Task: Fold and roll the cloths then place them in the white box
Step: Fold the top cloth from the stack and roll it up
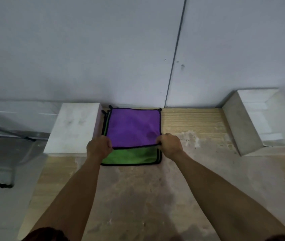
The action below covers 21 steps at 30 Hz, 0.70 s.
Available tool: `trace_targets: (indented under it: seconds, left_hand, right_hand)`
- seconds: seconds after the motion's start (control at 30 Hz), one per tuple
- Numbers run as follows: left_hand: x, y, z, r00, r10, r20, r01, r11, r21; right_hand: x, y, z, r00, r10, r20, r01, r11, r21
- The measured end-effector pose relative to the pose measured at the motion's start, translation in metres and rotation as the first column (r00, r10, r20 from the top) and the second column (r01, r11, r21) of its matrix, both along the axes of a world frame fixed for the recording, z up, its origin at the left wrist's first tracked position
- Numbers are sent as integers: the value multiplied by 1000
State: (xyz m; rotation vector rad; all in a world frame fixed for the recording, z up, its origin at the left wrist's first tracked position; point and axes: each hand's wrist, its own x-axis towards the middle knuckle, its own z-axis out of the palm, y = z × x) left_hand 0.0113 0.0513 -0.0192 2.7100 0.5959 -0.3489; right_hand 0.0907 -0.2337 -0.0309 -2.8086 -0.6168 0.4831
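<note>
Purple cloth [133,126]: a roughly square purple cloth with a black stitched border lay on top of a stack, in the centre of the frame, up against the grey wall [86,49]. A small black loop showed at each of its two far corners. Its near edge was drawn back, which left the cloth below uncovered along the near side.
Green cloth [131,156]: bright green with the same black border, it lay under the purple one and showed as a strip at the near side and a thin sliver at the left. More black-edged layers were visible at the stack's right near corner; how many could not be told.
Left hand [100,147]: fingers curled, pinching the near left corner of the purple cloth.
Right hand [170,144]: fingers curled, pinching the near right corner of the purple cloth.
Direction: the purple cloth lay flat, its sides nearly square to the wall; the gripped near edge ran left to right between the two hands. No clear long axis.
Closed white box [73,129]: just left of the stack, touching or nearly touching it.
Open white box [260,119]: at the right of the frame, well apart from the cloths.
Table [155,197]: pale, worn wood under everything.
</note>
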Motion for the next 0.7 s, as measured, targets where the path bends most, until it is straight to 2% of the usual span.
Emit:
trace_targets:
  seconds: [0.23,0.5,0.57,0.7]
  left_hand:
    - [-7,-1,-4,994,-60,-90,56,997,-48]
    - [-26,3,-38,988,-139,-64,135,989,-66]
    - [-26,4,-44,986,-164,-28,163,986,-44]
    - [-19,2,-46,982,-190,22,189,982,26]
  right_hand:
    - [-6,-6,-7,991,-14,-130,23,998,67]
    - [-19,-7,-38,981,-12,-196,15,1000,16]
    - [-22,-4,-43,984,11,-179,-12,1000,-8]
    - [-27,1,-51,996,74,-46,-79,990,-115]
